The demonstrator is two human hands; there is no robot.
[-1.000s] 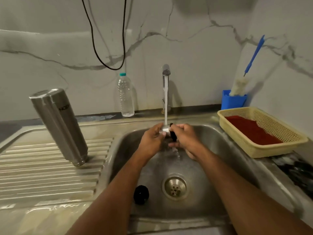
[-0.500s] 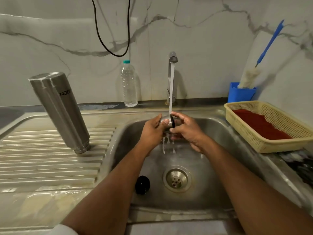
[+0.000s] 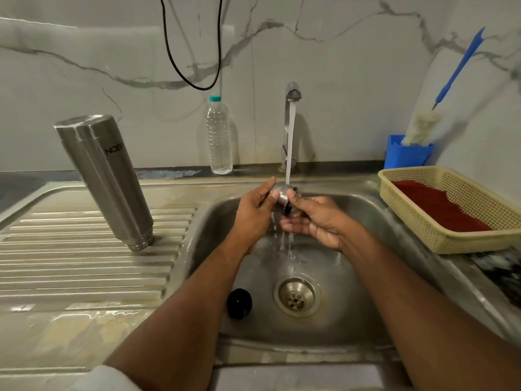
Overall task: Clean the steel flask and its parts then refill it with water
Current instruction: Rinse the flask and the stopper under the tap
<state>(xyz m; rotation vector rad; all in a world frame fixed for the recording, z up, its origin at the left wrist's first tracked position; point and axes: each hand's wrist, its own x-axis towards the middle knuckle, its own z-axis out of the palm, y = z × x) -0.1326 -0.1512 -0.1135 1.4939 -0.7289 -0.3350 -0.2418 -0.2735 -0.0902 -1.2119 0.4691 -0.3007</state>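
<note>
Far left: the steel flask (image 3: 104, 179) is standing mouth-down on the ribbed draining board (image 3: 84, 266), its base uppermost, well apart from the basin edge; the near ridges of the board are lying wet and open. Behind it, a black cable (image 3: 191, 80) is hanging in a loop against the marble wall. Further right, a clear plastic bottle (image 3: 219, 136) is standing upright on the far ledge, just left of the tap (image 3: 291, 94), which is running a straight stream of water (image 3: 290, 145).

Centre: over the far half of the sink (image 3: 352, 328), the left hand (image 3: 253, 213) is gripping the steel cap (image 3: 282, 193) from the left, fingers curled round it, directly under the stream. The right hand (image 3: 315, 218) is pinching the cap's dark rim with the thumb while its fingers are cupping beneath, water spilling between them. Both forearms are crossing the near rim of the basin. On the basin floor, a black round part (image 3: 239, 303) is lying just left of the drain (image 3: 296, 297), apart from it.

Right: a blue holder (image 3: 406, 156) is standing in the far corner, carrying a blue-handled brush (image 3: 439, 94) that is leaning against the wall. Nearer, a yellow mesh basket (image 3: 423, 235) holding a red cloth (image 3: 439, 207) is sitting beside the basin's right edge.
</note>
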